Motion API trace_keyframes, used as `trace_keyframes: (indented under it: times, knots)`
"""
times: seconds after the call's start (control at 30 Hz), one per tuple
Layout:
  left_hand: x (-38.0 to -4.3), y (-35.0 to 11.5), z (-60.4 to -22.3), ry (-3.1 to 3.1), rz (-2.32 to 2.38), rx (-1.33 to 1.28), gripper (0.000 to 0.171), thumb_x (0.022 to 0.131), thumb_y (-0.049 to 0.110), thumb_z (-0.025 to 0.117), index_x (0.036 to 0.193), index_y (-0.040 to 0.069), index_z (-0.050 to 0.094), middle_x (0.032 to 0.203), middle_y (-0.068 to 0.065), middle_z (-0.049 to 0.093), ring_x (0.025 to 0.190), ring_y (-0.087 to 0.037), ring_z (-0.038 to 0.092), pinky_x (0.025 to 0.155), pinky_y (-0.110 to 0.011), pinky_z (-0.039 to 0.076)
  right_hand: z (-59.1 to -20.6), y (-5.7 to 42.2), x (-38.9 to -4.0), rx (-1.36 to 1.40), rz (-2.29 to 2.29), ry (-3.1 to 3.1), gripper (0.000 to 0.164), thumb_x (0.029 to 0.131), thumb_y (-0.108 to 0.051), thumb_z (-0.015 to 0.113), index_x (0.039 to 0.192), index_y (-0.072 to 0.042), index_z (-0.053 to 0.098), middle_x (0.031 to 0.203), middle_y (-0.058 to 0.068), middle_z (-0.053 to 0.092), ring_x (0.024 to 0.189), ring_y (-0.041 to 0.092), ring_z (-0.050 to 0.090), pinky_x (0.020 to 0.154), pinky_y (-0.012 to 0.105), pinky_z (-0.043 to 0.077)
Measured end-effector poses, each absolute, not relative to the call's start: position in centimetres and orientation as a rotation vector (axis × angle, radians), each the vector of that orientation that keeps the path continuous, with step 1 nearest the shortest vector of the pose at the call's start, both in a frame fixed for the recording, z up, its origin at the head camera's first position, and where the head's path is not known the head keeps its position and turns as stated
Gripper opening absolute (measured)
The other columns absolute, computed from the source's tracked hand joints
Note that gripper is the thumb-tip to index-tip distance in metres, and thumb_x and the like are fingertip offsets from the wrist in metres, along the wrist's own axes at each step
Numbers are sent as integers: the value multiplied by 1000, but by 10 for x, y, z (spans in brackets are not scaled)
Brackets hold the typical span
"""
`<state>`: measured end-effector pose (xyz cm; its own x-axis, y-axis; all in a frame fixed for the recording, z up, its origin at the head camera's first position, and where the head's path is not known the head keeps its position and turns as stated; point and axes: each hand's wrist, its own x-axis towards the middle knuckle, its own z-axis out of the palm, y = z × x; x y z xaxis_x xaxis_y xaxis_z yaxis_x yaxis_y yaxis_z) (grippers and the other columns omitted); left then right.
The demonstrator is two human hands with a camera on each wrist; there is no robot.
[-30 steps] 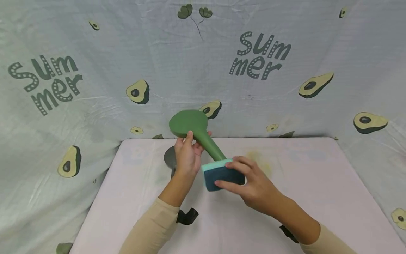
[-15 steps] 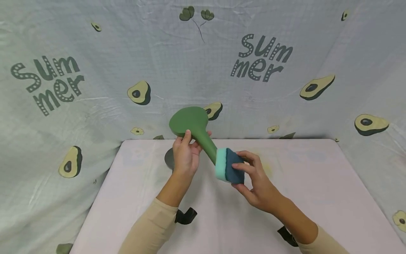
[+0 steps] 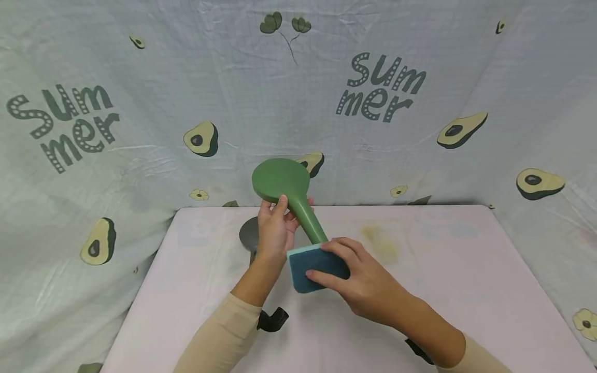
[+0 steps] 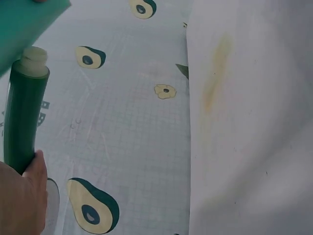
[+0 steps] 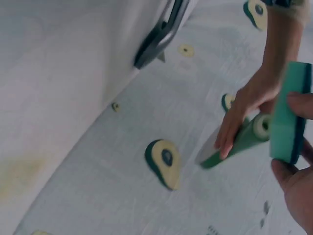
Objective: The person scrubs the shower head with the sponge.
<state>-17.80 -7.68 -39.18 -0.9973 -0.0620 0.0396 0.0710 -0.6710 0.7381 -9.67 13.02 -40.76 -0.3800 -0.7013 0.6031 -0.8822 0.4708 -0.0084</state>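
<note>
A green hand shower head (image 3: 280, 178) is held up above the table, its round face up and its handle slanting down to the right. My left hand (image 3: 274, 230) grips it at the neck, thumb in front and fingers behind. In the left wrist view, the handle ends in a pale threaded tip (image 4: 35, 59). My right hand (image 3: 373, 282) pinches a two-layer sponge (image 3: 314, 270), dark blue on one side and mint green on the other. The sponge is at the handle's lower end, with its mint layer towards the handle; firm contact cannot be told.
A dark grey round-headed thing (image 3: 249, 234) with a thin handle lies on the pale table (image 3: 443, 280), partly hidden behind the left forearm. Behind the table hangs a printed cloth (image 3: 261, 103). Black pieces (image 3: 273, 319) show at the wrists.
The sponge first turns with its mint side to the left and rises along the handle, then swings back down with its dark blue side facing me. The left hand keeps its grip, nearly still.
</note>
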Motion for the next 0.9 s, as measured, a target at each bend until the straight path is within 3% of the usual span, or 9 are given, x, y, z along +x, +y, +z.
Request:
trace_keyframes:
  times: [0.13, 0.2, 0.3, 0.4, 0.5, 0.6, 0.77, 0.9]
  knots:
    - [-179, -78, -394, -1306, -2785, -57, 41, 112, 13, 43, 153, 10, 41, 146, -25, 53, 101, -28, 77, 90, -38, 62, -406, 124, -94, 1332, 301, -2240, 64, 84, -3, 82, 139, -29, 63, 143, 20, 49, 126, 39, 51, 98, 46, 57]
    - [-179, -80, -393, -1324, -2784, -85, 42, 112, 12, 43, 154, 9, 40, 147, -24, 52, 102, -29, 76, 92, -39, 62, -407, 128, -95, 1291, 301, -2272, 74, 76, -2, 88, 139, -30, 63, 143, 20, 49, 127, 39, 50, 98, 48, 57]
    - [-179, -85, -391, -1340, -2799, -111, 42, 112, 11, 42, 154, 8, 39, 147, -22, 53, 102, -29, 76, 94, -39, 61, -410, 139, -100, 1230, 354, -2326, 80, 74, 1, 89, 141, -31, 60, 146, 21, 46, 132, 39, 46, 97, 51, 58]
    - [-179, -90, -389, -1380, -2813, -117, 41, 112, 10, 41, 153, 6, 39, 147, -22, 53, 100, -28, 77, 93, -37, 61, -413, 153, -107, 1204, 417, -2356, 60, 91, -8, 78, 143, -30, 57, 148, 23, 43, 135, 39, 43, 99, 53, 56]
    - [-179, -93, -389, -1440, -2826, -113, 40, 112, 9, 41, 152, 5, 40, 146, -22, 55, 99, -27, 77, 92, -36, 62, -416, 167, -113, 1193, 454, -2358, 35, 108, -25, 51, 142, -26, 57, 148, 25, 41, 136, 41, 42, 97, 54, 57]
    - [-181, -95, -393, -1541, -2806, -100, 39, 111, 9, 43, 150, 4, 42, 138, -20, 63, 96, -25, 78, 89, -33, 62, -420, 179, -119, 1166, 477, -2349, 45, 110, -38, 30, 140, -23, 59, 147, 27, 41, 134, 43, 43, 93, 55, 58]
    - [-183, -96, -406, -1704, -2764, -56, 35, 109, 5, 46, 144, 1, 45, 106, -1, 76, 92, -13, 75, 83, -28, 60, -424, 198, -124, 1092, 489, -2380, 46, 110, -43, 33, 138, -20, 61, 148, 27, 42, 133, 42, 44, 91, 54, 58]
    - [-184, -94, -421, -1776, -2792, -62, 39, 108, 2, 47, 147, 1, 44, 96, 6, 75, 90, -8, 71, 81, -28, 58, -426, 213, -125, 1034, 479, -2426, 47, 109, -47, 34, 138, -21, 61, 148, 25, 43, 134, 40, 44, 92, 52, 57]
